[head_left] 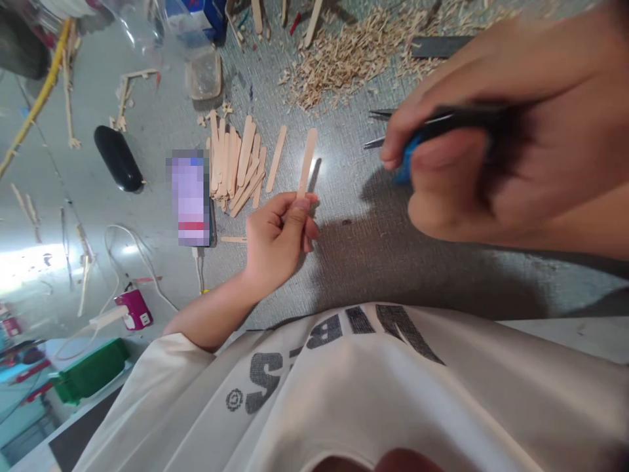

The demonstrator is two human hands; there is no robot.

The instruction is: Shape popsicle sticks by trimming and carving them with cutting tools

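Note:
My left hand [280,233] pinches the lower end of a wooden craft stick [308,154] between thumb and fingers, the stick pointing away from me above the table. Up close at the right, my right hand [491,151] is closed around a pliers-like tool [407,160] with blue and black parts. Its two thin metal tips are apart and point left, away from the stick. Motion blur and the fingers hide most of this tool. Left of the held stick lies a single craft stick [276,159], beside a loose pile of craft sticks [228,157].
A phone [190,200] with a blurred screen lies left of the pile, its cable attached. Wood shavings [344,62] cover the far table by a dark flat bar [439,46]. At left are a black oval case [118,159], a purple adapter [133,311] and a green box [91,370].

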